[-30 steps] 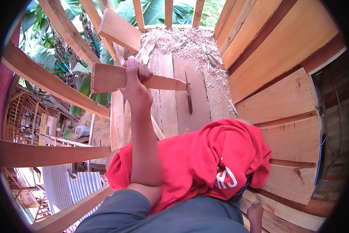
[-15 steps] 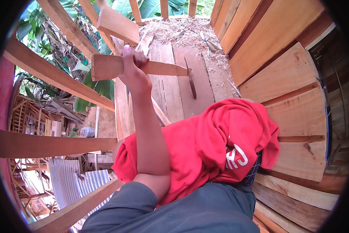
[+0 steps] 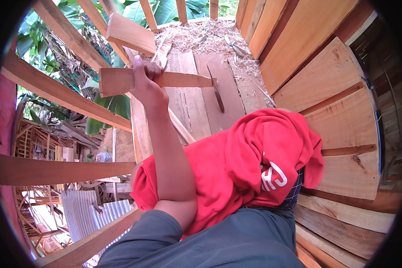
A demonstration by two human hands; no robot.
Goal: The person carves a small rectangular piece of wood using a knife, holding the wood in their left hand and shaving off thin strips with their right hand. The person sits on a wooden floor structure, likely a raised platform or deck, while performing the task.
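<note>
My left hand [image 3: 148, 82], at the end of a bare forearm reaching up and away, is closed round a long piece of wood [image 3: 178, 79]. The thumb lies up along it and the fingers curl on its right side. Broad at its left end, the wood narrows to the right. A thin dark metal blade or tool head [image 3: 216, 89] crosses its narrow end; whether the two are joined I cannot tell. A pale squared block [image 3: 130, 33] stands just beyond the hand. My right hand does not show. A red shirt [image 3: 236, 156] and dark shorts [image 3: 201, 239] fill the lower middle.
Plank flooring [image 3: 196, 114] runs beneath, with wood shavings [image 3: 187, 35] heaped at the far end. A tool of unclear kind [image 3: 236, 47] lies among them. Slatted railing [image 3: 67, 96] borders the left, plank walling [image 3: 295, 44] the right. Corrugated sheets [image 3: 80, 210] lie outside, lower left.
The whole view has shifted slightly left. My left hand keeps its hold, and the wood's left end sits a little lower, with a small change in tilt.
</note>
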